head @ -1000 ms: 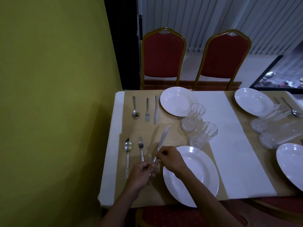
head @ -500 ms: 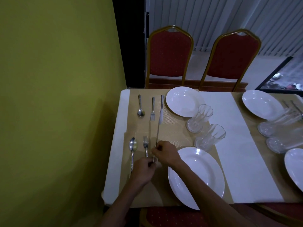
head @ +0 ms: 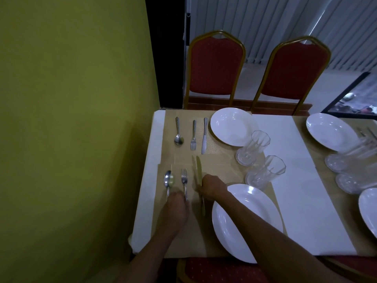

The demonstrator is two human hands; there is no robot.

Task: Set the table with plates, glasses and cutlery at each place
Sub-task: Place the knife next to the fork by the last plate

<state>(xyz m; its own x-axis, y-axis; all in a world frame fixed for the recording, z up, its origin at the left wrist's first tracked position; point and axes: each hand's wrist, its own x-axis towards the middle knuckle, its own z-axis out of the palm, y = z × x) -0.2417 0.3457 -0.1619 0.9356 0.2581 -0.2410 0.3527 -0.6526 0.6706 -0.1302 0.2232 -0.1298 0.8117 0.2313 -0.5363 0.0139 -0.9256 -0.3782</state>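
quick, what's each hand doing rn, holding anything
Left hand: blurred over the end of the fork handle; cannot be told.
Right hand: closed on the knife, next to the plate.

Olive-green wall (head: 71,99) left. Dark post (head: 165,52) at corner. Two red padded chairs (head: 215,66) (head: 293,72), gold frames, behind tabletop (head: 295,180). Pale vertical blinds (head: 265,21) beyond. Light floor (head: 320,86). Dim lighting.

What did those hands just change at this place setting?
The knife swung from slanted to straight, beside the fork. The left hand let it go and moved over the fork and spoon handles; the right hand still holds it. Plates and glasses stayed put.
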